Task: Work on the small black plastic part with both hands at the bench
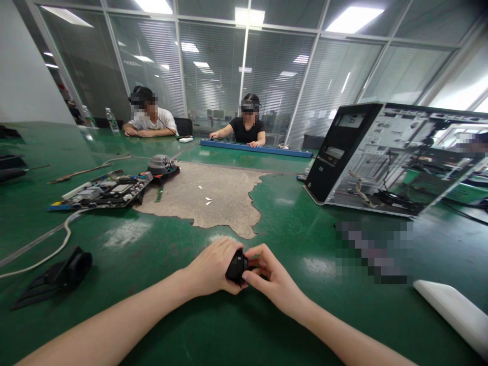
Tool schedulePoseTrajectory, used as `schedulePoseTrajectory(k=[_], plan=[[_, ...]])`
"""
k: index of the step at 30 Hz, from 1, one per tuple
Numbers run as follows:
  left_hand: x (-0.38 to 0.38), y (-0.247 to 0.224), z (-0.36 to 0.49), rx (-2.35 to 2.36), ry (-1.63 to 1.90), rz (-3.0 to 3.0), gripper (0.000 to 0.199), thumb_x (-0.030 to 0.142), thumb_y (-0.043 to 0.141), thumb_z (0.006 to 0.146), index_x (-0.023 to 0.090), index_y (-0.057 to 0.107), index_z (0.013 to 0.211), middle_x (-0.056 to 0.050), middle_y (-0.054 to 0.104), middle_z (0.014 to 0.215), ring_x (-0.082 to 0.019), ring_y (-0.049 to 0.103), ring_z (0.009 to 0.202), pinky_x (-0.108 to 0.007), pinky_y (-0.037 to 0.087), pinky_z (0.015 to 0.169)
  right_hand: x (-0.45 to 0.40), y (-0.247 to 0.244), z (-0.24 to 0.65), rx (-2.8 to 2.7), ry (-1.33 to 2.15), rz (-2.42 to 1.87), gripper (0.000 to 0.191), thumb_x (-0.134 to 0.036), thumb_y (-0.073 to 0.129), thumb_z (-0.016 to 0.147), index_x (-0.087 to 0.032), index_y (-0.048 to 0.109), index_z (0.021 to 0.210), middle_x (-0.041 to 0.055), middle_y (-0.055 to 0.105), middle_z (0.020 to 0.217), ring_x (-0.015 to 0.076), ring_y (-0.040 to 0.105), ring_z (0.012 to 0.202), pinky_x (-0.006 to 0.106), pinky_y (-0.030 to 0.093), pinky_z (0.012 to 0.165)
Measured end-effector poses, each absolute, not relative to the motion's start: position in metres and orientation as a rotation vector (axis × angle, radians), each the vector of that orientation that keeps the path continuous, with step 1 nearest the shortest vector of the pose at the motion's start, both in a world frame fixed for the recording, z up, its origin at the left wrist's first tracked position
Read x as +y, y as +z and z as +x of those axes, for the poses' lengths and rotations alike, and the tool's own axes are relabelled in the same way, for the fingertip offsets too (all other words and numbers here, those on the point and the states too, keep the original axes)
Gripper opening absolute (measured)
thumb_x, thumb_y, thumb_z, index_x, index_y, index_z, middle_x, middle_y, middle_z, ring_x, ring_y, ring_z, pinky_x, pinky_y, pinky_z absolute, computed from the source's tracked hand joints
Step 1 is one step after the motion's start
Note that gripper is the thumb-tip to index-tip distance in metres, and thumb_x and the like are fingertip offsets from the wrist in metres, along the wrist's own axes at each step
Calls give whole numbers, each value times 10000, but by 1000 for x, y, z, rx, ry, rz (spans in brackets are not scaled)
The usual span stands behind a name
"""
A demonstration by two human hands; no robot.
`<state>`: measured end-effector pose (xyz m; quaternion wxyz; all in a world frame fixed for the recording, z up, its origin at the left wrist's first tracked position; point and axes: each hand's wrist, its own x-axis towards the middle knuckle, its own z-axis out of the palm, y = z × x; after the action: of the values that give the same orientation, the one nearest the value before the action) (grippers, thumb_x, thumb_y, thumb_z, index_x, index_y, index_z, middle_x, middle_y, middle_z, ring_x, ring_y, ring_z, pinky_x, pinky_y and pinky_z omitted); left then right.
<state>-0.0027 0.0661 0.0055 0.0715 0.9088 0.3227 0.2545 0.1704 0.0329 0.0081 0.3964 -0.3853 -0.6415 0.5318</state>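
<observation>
Presently, the left hand (217,264) is curled around a small black part (237,268), its fingers wrapped over the far side. The right hand (270,277) has thumb and fingers pinched narrowly on the part's right-hand end. The part sits between both hands, above the near middle of the green table (293,226); its exact form cannot be confirmed, being small and partly covered.

Risk noted: should the right pinch twist or pull unevenly while the left hold is loose, the part could slip and fall; excess pressure could, in my judgement, crack any thin plastic.

Beyond the hands lies a ragged bare patch (213,198) with white scraps (208,199), where a dropped small piece could be overlooked. To the left are a black bracket-like piece (63,274) and a circuit board (109,190); to the right, an opened computer case (322,165). Two people sit at the far side.
</observation>
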Motion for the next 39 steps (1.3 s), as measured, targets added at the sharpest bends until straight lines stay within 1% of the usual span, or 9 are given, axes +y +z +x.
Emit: schedulePoseTrajectory(k=[5,8,13,17,23,27,29,33,39], plan=[[67,5,-2,966,787,2724,503,277,635,554,150,437,1000,-62,542,872,-230,489,803,-357,410,732,33,12,173,-1719,1349,-975,307,-222,585,731,-206,438,1000,25,536,915,146,553,851,315,468,761],[68,5,-2,952,770,2723,529,277,643,544,152,432,1013,-64,544,897,-232,489,820,-357,407,748,34,12,175,-1699,1380,-910,319,-227,622,703,-211,439,965,21,530,945,148,550,891,306,468,773],[68,7,-1,960,754,2723,488,296,632,570,151,438,993,-58,543,867,-222,483,788,-348,406,717,38,7,174,-1603,1424,-925,234,-249,594,731,-206,445,906,10,559,869,144,577,840,292,480,726],[68,7,-1,958,741,2729,481,289,640,559,161,441,978,-50,537,850,-223,482,788,-344,403,709,38,10,173,-1655,1368,-967,283,-228,584,735,-207,445,981,31,554,946,158,563,901,325,469,795],[68,7,-2,958,729,2761,483,273,637,540,156,442,966,-50,526,835,-221,474,769,-343,399,701,35,12,176,-1756,1296,-878,307,-200,623,697,-223,461,956,17,514,977,160,531,959,335,440,862],[69,7,-1,950,732,2764,461,280,625,553,161,446,961,-44,523,818,-215,473,752,-335,397,684,37,10,175,-1657,1355,-906,217,-247,608,715,-213,475,884,7,526,898,150,556,880,316,460,801],[69,7,-1,946,737,2761,465,290,627,555,160,445,963,-46,523,824,-217,474,761,-334,395,687,37,10,173,-1632,1363,-923,213,-251,594,728,-211,465,893,8,535,879,150,563,856,314,468,774],[69,7,-2,946,735,2764,458,305,628,555,159,452,952,-51,525,836,-224,475,783,-340,387,705,37,10,173,-1667,1368,-951,258,-229,579,740,-207,452,964,28,550,928,159,559,890,337,458,807],[69,8,-2,937,743,2781,484,291,627,542,144,453,970,-58,531,839,-225,475,778,-342,381,714,36,9,176,-1740,1287,-893,274,-186,606,712,-219,464,944,17,514,960,158,521,952,315,445,828]])
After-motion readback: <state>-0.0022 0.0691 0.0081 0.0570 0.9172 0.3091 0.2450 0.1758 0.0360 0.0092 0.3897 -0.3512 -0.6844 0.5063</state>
